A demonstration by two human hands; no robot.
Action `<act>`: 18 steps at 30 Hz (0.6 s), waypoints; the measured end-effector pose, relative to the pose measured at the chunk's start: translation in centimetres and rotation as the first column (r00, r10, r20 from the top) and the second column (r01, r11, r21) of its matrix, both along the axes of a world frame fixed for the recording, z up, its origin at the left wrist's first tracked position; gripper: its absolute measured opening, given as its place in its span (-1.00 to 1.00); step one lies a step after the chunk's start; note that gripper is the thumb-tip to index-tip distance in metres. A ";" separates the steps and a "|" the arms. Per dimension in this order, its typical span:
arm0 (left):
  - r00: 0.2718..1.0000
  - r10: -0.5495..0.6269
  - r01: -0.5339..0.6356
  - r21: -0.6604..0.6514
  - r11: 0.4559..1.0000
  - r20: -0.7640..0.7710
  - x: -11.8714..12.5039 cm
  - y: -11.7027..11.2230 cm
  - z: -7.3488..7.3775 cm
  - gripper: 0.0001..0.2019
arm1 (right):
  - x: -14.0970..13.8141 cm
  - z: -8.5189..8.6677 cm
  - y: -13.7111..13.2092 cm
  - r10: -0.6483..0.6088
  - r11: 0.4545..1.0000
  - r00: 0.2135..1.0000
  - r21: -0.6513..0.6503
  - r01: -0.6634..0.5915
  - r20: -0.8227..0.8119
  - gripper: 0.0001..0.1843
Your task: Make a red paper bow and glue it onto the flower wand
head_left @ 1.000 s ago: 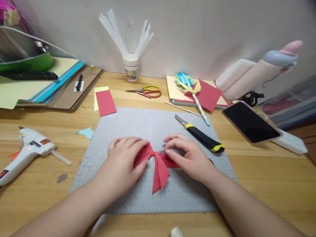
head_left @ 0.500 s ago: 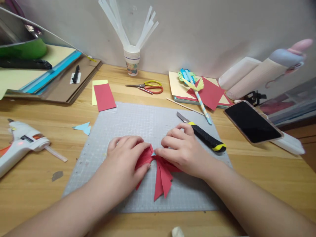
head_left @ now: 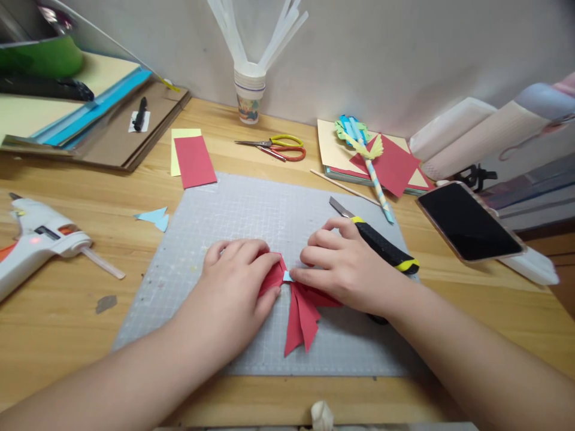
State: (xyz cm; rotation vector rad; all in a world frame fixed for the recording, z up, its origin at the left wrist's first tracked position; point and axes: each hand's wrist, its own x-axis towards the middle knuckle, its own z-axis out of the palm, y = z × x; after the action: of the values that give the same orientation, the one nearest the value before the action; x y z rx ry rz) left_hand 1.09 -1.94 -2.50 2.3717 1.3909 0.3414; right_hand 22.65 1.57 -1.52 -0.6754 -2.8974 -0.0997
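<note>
A red paper bow (head_left: 302, 311) lies on a grey cutting mat (head_left: 251, 215); its two tails point toward me. My left hand (head_left: 238, 284) rests curled over the bow's left loop and presses it down. My right hand (head_left: 348, 272) covers the right loop, its fingertips pinching a small light-blue piece (head_left: 288, 276) at the bow's middle knot. Both loops are mostly hidden under my hands.
A black-and-yellow utility knife (head_left: 377, 242) lies by my right hand. A white glue gun (head_left: 38, 236) sits at the left, scissors (head_left: 276, 146) and a cup of glue sticks (head_left: 249, 96) at the back, a phone (head_left: 469, 221) to the right, red and yellow paper (head_left: 193, 160) by the mat.
My right hand slid left along the bow and now pinches a small blue piece at its centre. The camera tipped slightly, shifting the scene up and right.
</note>
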 end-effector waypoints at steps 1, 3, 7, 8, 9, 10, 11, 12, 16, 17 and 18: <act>1.000 0.000 0.000 0.002 1.000 0.001 0.0 0.0 0.0 -0.75 | -0.1 0.3 0.0 0.004 1.000 1.000 -0.014 -0.004 0.024 -0.78; 1.000 -0.001 0.001 0.002 1.000 0.000 0.0 0.0 0.0 -0.75 | -0.1 0.8 0.0 0.002 0.999 0.999 -0.040 0.000 0.054 -0.78; 1.000 -0.007 0.007 0.012 1.000 0.006 -0.1 0.1 0.0 -0.76 | 0.0 1.9 -0.7 -0.090 0.986 0.995 -0.143 0.083 -0.044 -0.73; 1.000 -0.009 0.009 0.015 1.000 0.009 -0.1 0.1 0.0 -0.76 | 0.1 2.0 -1.0 -0.125 0.973 0.988 -0.206 0.104 -0.095 -0.73; 1.000 -0.010 0.010 0.015 1.000 0.011 -0.1 0.1 0.0 -0.76 | 0.1 2.1 -1.4 -0.156 0.954 0.978 -0.276 0.113 -0.139 -0.73; 1.000 -0.010 0.010 0.012 1.000 0.009 -0.1 0.0 0.0 -0.76 | 0.2 2.0 -1.8 -0.178 0.935 0.969 -0.337 0.112 -0.172 -0.75; 1.000 -0.008 0.008 0.008 1.000 0.005 -0.1 0.0 0.0 -0.76 | 0.2 1.8 -2.2 -0.190 0.920 0.963 -0.376 0.108 -0.189 -0.75; 1.000 -0.007 0.007 0.005 1.000 0.001 -0.1 0.0 0.0 -0.76 | 0.3 1.5 -2.6 -0.196 0.912 0.961 -0.396 0.106 -0.196 -0.74; 1.000 -0.004 0.004 0.016 1.000 -0.006 -0.1 0.0 -0.1 -0.74 | 0.4 0.2 -3.7 -0.239 0.901 0.945 -0.414 0.130 -0.222 -0.69; 1.000 -0.005 0.005 0.020 1.000 -0.007 -0.1 0.0 -0.1 -0.74 | 0.5 0.1 -3.9 -0.244 0.901 0.942 -0.414 0.133 -0.229 -0.67; 1.000 -0.006 0.006 0.023 1.000 -0.007 -0.1 0.0 -0.1 -0.74 | 0.5 -0.1 -4.0 -0.244 0.901 0.942 -0.413 0.133 -0.231 -0.65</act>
State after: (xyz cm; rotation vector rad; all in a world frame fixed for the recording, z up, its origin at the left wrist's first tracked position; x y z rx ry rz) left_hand 1.04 -1.91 -2.63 2.3974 1.3903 0.3499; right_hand 23.18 -2.46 -1.59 -0.9509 -2.5879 0.5271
